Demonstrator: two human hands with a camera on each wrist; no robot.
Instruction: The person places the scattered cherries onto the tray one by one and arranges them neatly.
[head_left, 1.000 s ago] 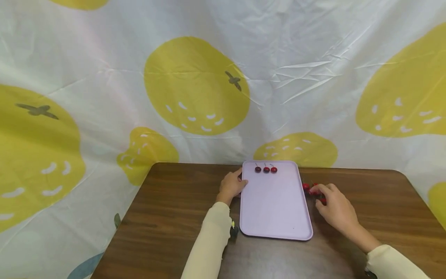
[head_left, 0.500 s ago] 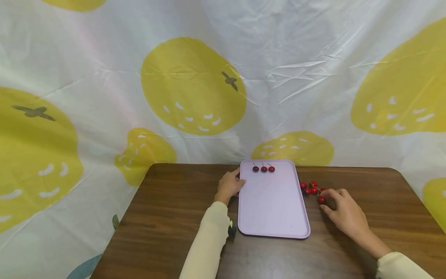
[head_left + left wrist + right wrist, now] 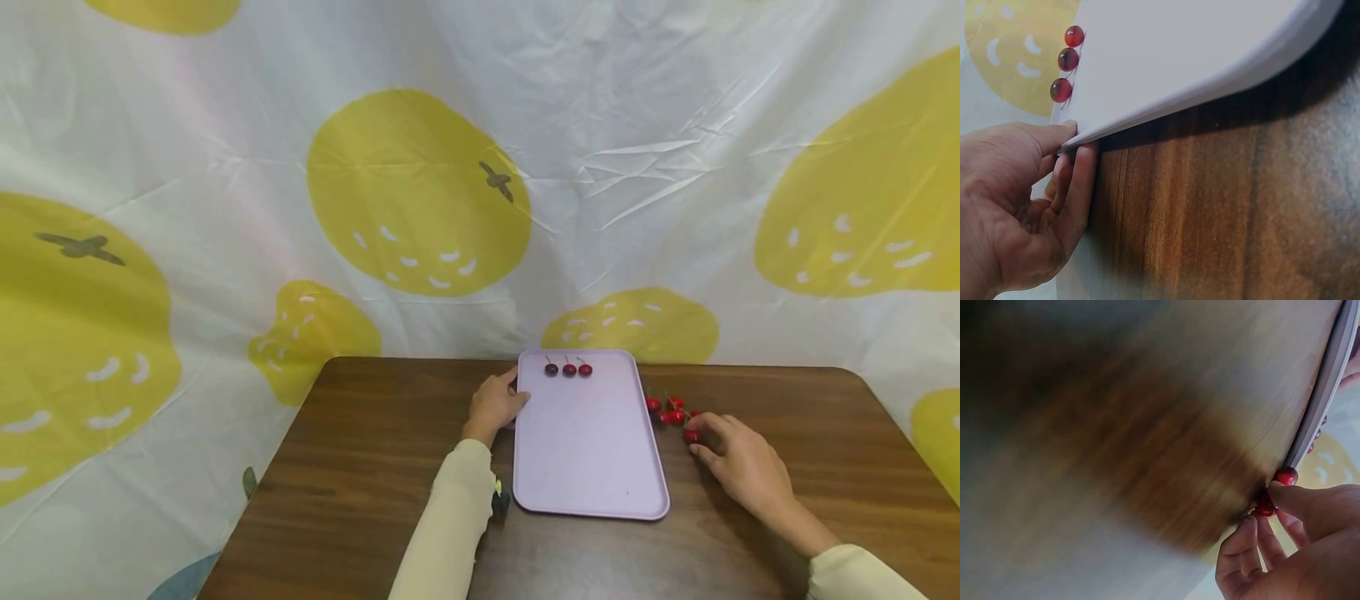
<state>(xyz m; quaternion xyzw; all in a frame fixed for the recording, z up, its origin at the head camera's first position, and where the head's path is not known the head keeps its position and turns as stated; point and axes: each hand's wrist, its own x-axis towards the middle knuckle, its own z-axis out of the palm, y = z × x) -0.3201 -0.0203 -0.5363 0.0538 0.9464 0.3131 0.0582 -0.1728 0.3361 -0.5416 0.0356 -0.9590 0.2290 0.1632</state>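
Note:
A pale lilac tray [image 3: 588, 450] lies on the brown table, with three dark red cherries [image 3: 569, 369] in a row near its far end, stems pointing away. My left hand [image 3: 495, 404] holds the tray's left edge; in the left wrist view the thumb is over the rim and the fingers are below it. Right of the tray is a small pile of red cherries [image 3: 666, 414] with stems. At its near side my right hand [image 3: 746, 467] pinches one cherry [image 3: 1265, 505] between thumb and fingers. Part of that cherry is hidden by the fingers.
The wooden table [image 3: 360, 483] has rounded far corners. Behind it hangs a white curtain [image 3: 637, 83] printed with yellow fruit. A small dark object [image 3: 501, 502] shows beside the left sleeve.
My right hand has shifted right and nearer from over the pile to the cherry at its near side, uncovering several cherries. The left hand keeps its hold on the tray.

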